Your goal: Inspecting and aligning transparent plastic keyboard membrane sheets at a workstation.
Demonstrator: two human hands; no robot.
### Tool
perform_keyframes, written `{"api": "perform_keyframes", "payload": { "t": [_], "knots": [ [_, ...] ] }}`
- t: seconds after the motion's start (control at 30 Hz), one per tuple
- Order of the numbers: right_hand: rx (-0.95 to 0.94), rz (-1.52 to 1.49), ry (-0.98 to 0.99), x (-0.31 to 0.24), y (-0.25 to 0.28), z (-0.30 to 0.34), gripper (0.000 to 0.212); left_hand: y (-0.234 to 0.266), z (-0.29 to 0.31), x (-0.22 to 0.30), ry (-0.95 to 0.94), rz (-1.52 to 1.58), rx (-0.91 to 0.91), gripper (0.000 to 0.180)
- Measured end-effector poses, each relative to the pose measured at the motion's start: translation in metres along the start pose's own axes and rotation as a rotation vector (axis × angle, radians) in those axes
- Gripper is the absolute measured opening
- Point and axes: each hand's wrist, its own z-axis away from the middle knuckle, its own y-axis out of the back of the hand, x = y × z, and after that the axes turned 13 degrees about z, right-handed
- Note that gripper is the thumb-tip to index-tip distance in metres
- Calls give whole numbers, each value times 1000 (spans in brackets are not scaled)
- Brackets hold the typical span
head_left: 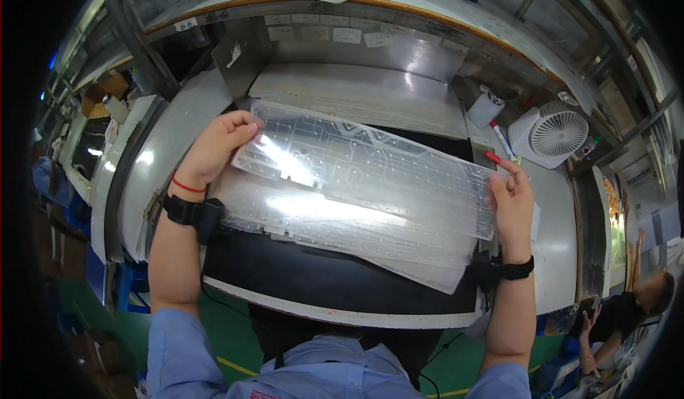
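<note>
A clear plastic sheet printed with fine circuit lines and dots (356, 146) is held up between my two hands, slanting down to the right. My left hand (224, 142) pinches its upper left corner, thumb on top. My right hand (511, 196) grips its right end between thumb and fingers. Something small and red (492, 157) shows at a right fingertip; I cannot tell whether it is worn or held. Below the raised sheet lies a loose, fanned stack of similar clear sheets (420, 266) on a black mat (285, 267). The held sheet hides part of that stack.
Behind the mat stands a metal tray with upright walls (363, 103). To the right are a white fan (556, 134), a marker (501, 139) and a white bottle (486, 107). A shelf (399, 7) spans overhead. Another person (623, 320) is at far right.
</note>
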Motion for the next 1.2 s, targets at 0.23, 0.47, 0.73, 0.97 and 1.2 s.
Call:
{"api": "perform_keyframes", "payload": {
  "t": [0.23,0.47,0.73,0.97,1.2],
  "knots": [
    [-92,-83,-14,15,12,-9,16,5,-3,1,5,74,76,17],
    [30,-60,-53,14,16,-9,15,-5,3,11,59,-29,-25,16],
    [231,626,503,-19,9,8,24,-62,27,12,309,-74,-307,27],
    [-510,726,988,-57,-49,58,39,-90,33,1,334,-141,-327,30],
    [-620,888,1024,-60,-61,67,53,-96,33,0,293,-203,-343,30]
  ]
}}
